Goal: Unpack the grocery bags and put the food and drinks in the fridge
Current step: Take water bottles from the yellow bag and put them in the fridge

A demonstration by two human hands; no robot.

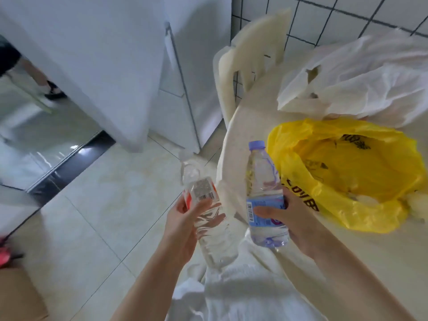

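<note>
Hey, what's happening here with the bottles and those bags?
A person is unpacking groceries, holding a water bottle in each hand. The left hand grips a clear bottle with a red-and-white label; the right hand holds a bottle with a blue label and purple cap. A yellow bag and a white bag sit open on the table. The white fridge stands ahead to the left.

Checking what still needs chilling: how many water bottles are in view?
2. A red-labelled bottle is in the left hand; a blue-labelled bottle is in the right hand. The yellow bag may hide more.
</note>
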